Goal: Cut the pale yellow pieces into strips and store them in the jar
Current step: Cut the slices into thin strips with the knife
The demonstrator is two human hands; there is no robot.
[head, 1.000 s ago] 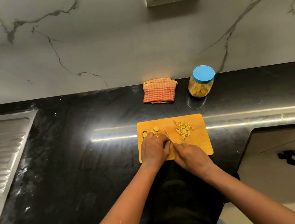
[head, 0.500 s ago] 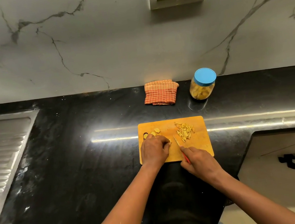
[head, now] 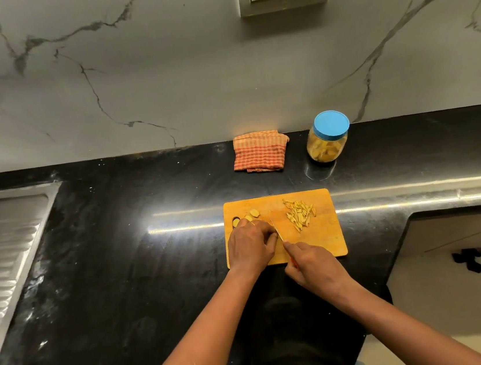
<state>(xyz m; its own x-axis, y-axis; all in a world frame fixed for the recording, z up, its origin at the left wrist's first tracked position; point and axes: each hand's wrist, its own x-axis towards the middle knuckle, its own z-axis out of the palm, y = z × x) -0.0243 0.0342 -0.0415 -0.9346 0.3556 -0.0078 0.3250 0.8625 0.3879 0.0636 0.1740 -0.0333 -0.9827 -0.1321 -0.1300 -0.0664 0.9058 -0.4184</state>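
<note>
Pale yellow pieces (head: 251, 216), uncut, lie near the far left corner of the cutting board (head: 325, 241), just beyond the left hand (head: 251, 246). Cut strips (head: 300, 213) sit in a loose heap towards the board's far right corner. The board rests at the near edge of the table (head: 121, 257).

Change noted: half a second ago the right hand (head: 313, 264) had drawn back towards the board's near edge, with the knife (head: 278, 232) angled clear of the left hand. The blade is now back alongside the left fingers. Judged: a fresh cutting stroke is starting, so slicing is not finished.

Left fingers are curled down onto the board. What they pin is hidden beneath them, presumably one of the pale yellow pieces. Right fingers are wrapped round the knife handle.

The jar (head: 327, 138) stands at the table's far edge, its blue lid (head: 331, 124) on, beside a folded checked cloth (head: 259, 151). Storing has not begun for this heap.
</note>
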